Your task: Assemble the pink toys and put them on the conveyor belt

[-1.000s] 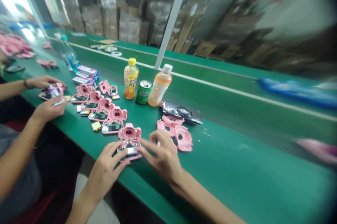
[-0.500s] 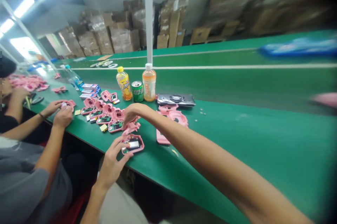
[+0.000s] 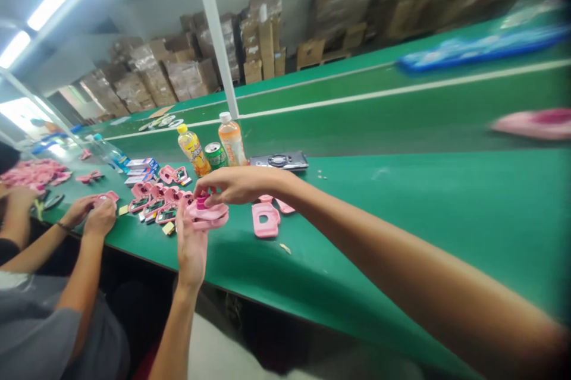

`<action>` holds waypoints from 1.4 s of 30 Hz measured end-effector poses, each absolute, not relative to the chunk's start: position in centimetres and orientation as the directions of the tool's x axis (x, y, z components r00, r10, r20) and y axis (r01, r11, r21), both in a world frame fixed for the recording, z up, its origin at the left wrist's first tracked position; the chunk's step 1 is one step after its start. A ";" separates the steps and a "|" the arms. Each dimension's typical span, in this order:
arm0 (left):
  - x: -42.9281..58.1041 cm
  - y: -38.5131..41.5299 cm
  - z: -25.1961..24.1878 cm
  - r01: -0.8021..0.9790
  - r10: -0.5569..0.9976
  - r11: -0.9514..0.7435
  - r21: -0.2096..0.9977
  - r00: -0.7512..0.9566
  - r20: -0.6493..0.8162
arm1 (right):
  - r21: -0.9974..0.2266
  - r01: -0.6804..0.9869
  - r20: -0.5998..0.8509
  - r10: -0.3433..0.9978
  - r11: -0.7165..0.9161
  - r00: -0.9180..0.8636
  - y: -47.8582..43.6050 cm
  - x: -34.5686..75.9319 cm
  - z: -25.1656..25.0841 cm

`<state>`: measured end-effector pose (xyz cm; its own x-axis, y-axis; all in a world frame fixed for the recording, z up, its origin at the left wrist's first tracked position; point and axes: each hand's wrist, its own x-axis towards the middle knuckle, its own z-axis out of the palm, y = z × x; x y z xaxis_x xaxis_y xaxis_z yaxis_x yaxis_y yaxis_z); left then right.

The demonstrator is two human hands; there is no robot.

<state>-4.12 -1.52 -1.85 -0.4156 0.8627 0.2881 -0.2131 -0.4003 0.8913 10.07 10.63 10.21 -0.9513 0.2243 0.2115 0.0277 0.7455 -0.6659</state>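
Note:
Both my hands hold a pink plastic case [image 3: 209, 218] above the green bench. Its two halves lie folded together, and a dark pink round part shows on top. My left hand [image 3: 191, 252] grips the case from the left side, thumb and fingers up along it. My right hand [image 3: 229, 184] reaches over from the right, with its fingertips closed on the top of the case. Just left of it, several open pink cases [image 3: 154, 204] with circuit boards stand in rows. Right of my hands lies a pink cover [image 3: 266, 219] with a square hole; other pink pieces are partly hidden by my right arm.
Behind my hands stand a yellow-capped bottle [image 3: 194, 151], a green can [image 3: 216, 155], an orange drink bottle [image 3: 232, 141] and a black device [image 3: 281, 160]. A co-worker's hands [image 3: 100, 216] hold a pink part at left. A blurred pink piece [image 3: 533, 124] lies on the belt.
The case lay open on the bench with a battery showing; now it is folded together and lifted in both hands. The view has turned, and the pink piece on the belt shows farther left.

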 end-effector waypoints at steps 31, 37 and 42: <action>-3.7 -0.1 1.7 -0.511 0.873 -0.435 0.742 -0.441 0.208 | -0.611 0.318 0.579 0.683 0.725 -0.446 6.9 10.4 6.3; -1.8 -0.2 0.9 -0.521 0.873 -0.441 0.731 -0.436 0.216 | -0.636 0.316 0.530 0.696 0.704 -0.484 5.0 10.8 4.1; 0.5 -0.5 -0.1 -0.503 0.843 -0.467 0.727 -0.501 0.196 | -0.722 0.106 0.619 0.707 0.684 -0.341 3.8 11.9 1.4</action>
<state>0.49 -0.49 -0.06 -0.5006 0.8433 0.1957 -0.5032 -0.4674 0.7269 11.87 3.79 1.44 -0.3413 0.7071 0.6193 0.1057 0.6835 -0.7222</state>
